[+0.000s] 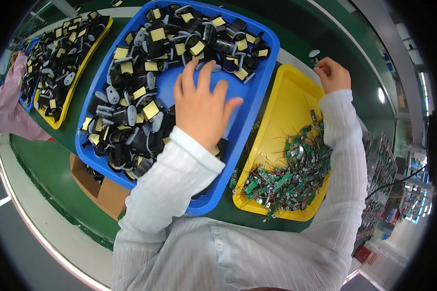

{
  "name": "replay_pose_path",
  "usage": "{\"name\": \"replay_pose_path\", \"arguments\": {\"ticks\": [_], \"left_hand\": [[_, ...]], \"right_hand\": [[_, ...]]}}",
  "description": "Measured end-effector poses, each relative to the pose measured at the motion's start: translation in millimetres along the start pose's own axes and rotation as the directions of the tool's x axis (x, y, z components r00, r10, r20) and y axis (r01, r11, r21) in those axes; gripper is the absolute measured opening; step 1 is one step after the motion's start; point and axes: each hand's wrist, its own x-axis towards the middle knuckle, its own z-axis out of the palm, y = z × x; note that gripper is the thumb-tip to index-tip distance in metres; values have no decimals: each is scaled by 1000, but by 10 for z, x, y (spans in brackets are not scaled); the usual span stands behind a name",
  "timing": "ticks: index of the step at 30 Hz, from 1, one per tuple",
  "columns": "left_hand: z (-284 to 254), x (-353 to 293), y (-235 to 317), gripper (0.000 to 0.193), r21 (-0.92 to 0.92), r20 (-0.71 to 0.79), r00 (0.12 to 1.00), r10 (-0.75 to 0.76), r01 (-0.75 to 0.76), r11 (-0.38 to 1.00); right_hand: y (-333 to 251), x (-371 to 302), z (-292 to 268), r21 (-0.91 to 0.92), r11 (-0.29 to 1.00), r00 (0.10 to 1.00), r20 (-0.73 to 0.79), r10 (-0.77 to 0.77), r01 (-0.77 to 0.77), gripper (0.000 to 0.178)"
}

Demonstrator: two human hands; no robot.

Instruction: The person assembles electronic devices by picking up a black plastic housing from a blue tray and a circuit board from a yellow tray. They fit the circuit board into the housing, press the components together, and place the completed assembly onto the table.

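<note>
My left hand (201, 104) is over the blue tray (167, 86), fingers spread and nothing visible in its grasp. Its fingertips reach toward the black plastic parts (150, 109) with yellow pads and grey oval ends that are heaped around the tray. Out to the far right, the fingers of my right hand (334, 76) are closed on a small black part with a grey oval end (315, 53). Beneath that arm lies a yellow tray (285, 109), its near half heaped with small green circuit boards (294, 167) with thin wires.
At the left, another yellow tray (57, 123) holds more black parts, with a co-worker's pink sleeve (9, 109) beside it. An open cardboard box (110, 196) is below the table's left edge. Many circuit boards (376, 179) are massed to the right of my right arm.
</note>
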Motion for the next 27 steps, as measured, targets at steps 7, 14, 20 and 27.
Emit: {"name": "replay_pose_path", "arguments": {"ticks": [7, 14, 20, 27], "left_hand": [[210, 59, -178, 39, 66, 46, 996, -81, 78, 995], [347, 125, -193, 48, 31, 82, 987, -138, 136, 990], [201, 169, -234, 15, -93, -119, 986, -119, 109, 990], [28, 115, 73, 27, -565, -43, 980, -195, 138, 814]], "right_hand": [[362, 427, 275, -138, 901, 880, 194, 433, -412, 17], [642, 148, -207, 174, 954, 961, 178, 212, -243, 12], [651, -516, -463, 637, 764, 990, 140, 14, -101, 9], [532, -1066, -393, 16, 999, 969, 240, -53, 51, 19]]}}
